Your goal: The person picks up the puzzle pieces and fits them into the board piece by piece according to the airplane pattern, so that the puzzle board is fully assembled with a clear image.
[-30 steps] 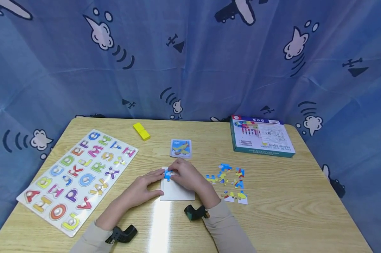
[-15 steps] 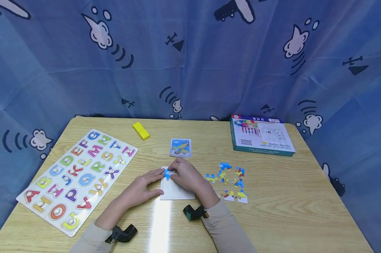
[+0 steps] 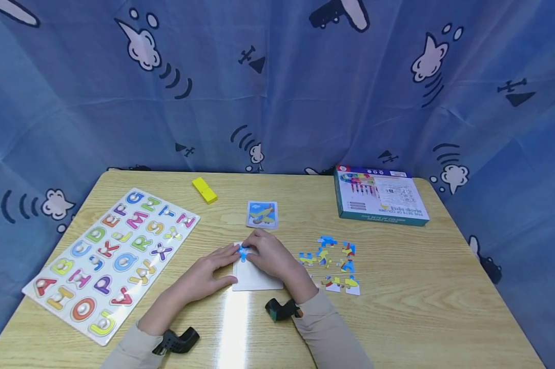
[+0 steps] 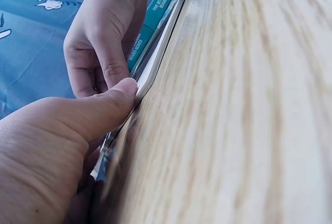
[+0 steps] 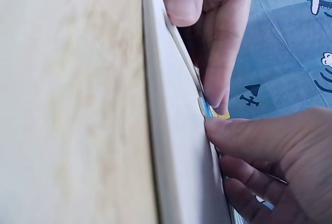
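Observation:
A white square puzzle tray lies flat on the table in the head view. At its far left corner is a small blue jigsaw piece, pinched between the thumb and fingers of my right hand. The right wrist view shows that piece's blue edge at my right thumb tip. My left hand rests along the tray's left side with extended fingers, its thumb against the edge. Beyond the tray lies a square picture card of a yellow plane. Loose jigsaw pieces lie to the right.
A letter board with knobbed letters covers the table's left part. Two joined yellow blocks lie toward the back. A flat boxed set is at the back right. Behind the wooden table hangs a blue patterned curtain.
The blue jigsaw piece has shifted and turned slightly at the tray's far left corner under my right fingers. My left hand stays in place. The head view has drifted a little.

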Tool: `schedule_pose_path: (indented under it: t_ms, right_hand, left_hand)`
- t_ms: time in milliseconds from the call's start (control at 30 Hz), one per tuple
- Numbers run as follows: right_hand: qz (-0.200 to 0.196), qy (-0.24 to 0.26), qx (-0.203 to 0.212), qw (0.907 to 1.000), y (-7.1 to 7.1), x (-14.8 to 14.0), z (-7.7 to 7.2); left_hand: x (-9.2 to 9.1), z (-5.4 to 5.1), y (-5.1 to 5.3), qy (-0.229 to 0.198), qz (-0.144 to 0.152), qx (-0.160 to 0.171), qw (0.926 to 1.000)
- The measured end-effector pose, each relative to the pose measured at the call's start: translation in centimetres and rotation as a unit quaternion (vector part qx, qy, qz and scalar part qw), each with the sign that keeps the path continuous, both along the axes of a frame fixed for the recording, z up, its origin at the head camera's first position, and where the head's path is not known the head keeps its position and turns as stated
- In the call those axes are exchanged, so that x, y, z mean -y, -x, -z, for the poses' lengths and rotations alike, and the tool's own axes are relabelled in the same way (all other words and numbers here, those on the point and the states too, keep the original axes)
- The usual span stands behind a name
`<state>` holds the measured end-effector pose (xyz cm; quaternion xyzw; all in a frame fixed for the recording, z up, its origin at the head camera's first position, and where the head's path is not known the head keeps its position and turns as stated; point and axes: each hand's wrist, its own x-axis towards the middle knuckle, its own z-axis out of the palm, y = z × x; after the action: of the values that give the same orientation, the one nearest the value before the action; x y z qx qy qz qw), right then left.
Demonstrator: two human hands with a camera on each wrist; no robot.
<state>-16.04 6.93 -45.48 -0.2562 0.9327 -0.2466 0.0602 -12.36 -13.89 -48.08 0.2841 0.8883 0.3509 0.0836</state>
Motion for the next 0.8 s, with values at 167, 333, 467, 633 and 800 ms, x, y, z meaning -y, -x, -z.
schedule_pose_path:
  t_ms: [167,333,467,633,800]
  right_hand:
    - [-0.007,0.011,0.011,0.9999,0.1,0.0,0.0]
    - [-0.006,0.039,0.036,0.9986,0.2,-0.4,-0.4]
    - [0.016,0.063,0.049,0.9967,0.3,-1.2,-0.9]
    - [0.052,0.106,0.059,0.9912,0.5,-3.0,-2.1]
    - [0.075,0.143,0.05,0.9856,0.4,-6.2,-4.0]
  left_hand:
    - [0.1,-0.1,0.1,0.012,0.006,0.0,0.9999]
    - [0.2,-0.2,0.0,0.022,0.007,-0.009,0.9997]
    - [0.3,-0.3,-0.1,0.025,0.006,-0.007,0.9996]
    - [0.2,-0.2,0.0,0.022,0.003,-0.008,0.9997]
    - [0.1,-0.1,0.1,0.018,0.006,-0.008,0.9998]
